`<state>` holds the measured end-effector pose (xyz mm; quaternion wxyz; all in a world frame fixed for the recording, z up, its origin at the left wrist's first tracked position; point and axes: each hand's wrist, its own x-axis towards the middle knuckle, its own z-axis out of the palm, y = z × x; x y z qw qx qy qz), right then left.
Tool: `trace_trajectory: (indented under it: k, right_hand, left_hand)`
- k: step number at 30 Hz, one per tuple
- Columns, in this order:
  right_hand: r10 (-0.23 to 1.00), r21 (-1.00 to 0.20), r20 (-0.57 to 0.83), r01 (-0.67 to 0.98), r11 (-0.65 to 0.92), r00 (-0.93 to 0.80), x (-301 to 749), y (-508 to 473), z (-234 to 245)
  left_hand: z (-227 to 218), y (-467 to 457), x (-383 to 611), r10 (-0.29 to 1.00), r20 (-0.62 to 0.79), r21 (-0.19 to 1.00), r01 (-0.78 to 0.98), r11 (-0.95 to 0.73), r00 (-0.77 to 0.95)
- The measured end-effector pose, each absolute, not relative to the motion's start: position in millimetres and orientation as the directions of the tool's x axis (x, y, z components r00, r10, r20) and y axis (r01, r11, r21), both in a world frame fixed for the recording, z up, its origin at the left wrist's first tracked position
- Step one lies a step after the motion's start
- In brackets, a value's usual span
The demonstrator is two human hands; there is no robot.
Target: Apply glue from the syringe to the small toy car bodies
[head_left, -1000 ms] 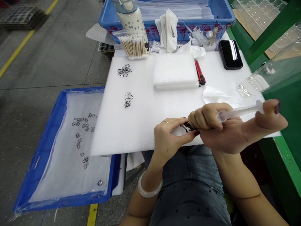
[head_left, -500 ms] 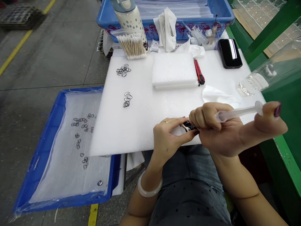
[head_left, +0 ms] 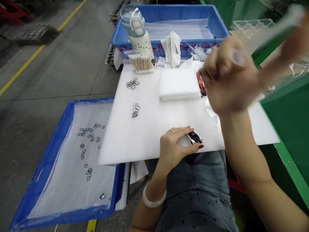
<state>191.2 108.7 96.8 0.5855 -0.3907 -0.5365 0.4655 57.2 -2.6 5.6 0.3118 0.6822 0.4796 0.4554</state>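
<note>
My left hand [head_left: 175, 145] rests at the front edge of a white foam board [head_left: 135, 138], pinching a small black-and-white piece [head_left: 194, 138] between its fingertips. My right hand [head_left: 229, 75] is raised high over the board's right side and blurred by motion. It holds a clear plastic syringe [head_left: 272, 33] along its fingers and thumb. Thin dark wire loops lie on the foam in two small clusters [head_left: 132, 83] [head_left: 135, 110], well to the left of both hands. The held piece's exact form is partly hidden by my fingers.
A plastic-lined blue tray [head_left: 48, 164] with several loose loops sits left of the board. Behind stand a foam pad [head_left: 178, 83], red utility knife [head_left: 201, 84], cotton swabs [head_left: 141, 62], a bottle [head_left: 137, 32] and a blue crate [head_left: 169, 13]. A green bench edge [head_left: 289, 164] runs right.
My right hand has lifted off the small piece and swung up and right with the syringe. My left hand keeps the piece, and the view has tilted slightly.
</note>
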Motion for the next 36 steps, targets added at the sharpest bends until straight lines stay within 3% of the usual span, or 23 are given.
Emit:
trace_trajectory:
  k: [2, 4, 5, 9, 15, 23, 28, 32, 36]
  right_hand:
    - [0.938, -0.938, 0.341, -0.097, 0.334, -0.07, 186, 154, 91]
    - [0.965, -0.98, 0.173, 0.068, 0.189, -0.198, 186, 182, 85]
    - [0.963, -0.973, 0.165, 0.126, 0.195, -0.215, 191, 187, 83]
    - [0.93, -0.885, 0.343, 0.287, 0.367, -0.132, 235, 150, 85]
    - [0.987, -0.708, 0.159, 0.698, 0.104, 0.014, 319, 90, 75]
    - [0.99, -0.566, 0.13, 0.824, 0.031, 0.052, 327, 99, 44]
    - [0.987, -0.635, 0.147, 0.759, 0.144, -0.064, 310, 83, 57]
    - [0.97, -0.922, 0.023, 0.37, 0.114, -0.241, 294, 49, 86]
    - [0.893, -0.994, -0.078, 0.103, -0.035, -0.444, 276, 25, 99]
  left_hand:
    - [4, -4, 54, 0.928, 0.331, 0.844, 0.385, -0.373, 0.172]
    - [3, -5, 51, 0.923, 0.324, 0.831, 0.404, -0.382, 0.208]
    - [3, -5, 50, 0.922, 0.316, 0.826, 0.412, -0.384, 0.225]
    - [3, -7, 48, 0.915, 0.304, 0.825, 0.407, -0.391, 0.265]
    - [-3, -7, 50, 0.912, 0.35, 0.778, 0.477, -0.409, 0.212]
    - [-4, -6, 51, 0.931, 0.339, 0.745, 0.566, -0.352, 0.133]
    - [-2, -6, 49, 0.938, 0.345, 0.818, 0.488, -0.305, 0.008]
    - [14, -1, 66, 0.928, 0.362, 0.882, 0.355, -0.309, -0.092]
    - [47, 6, 93, 0.953, 0.302, 0.941, 0.147, -0.304, 0.035]
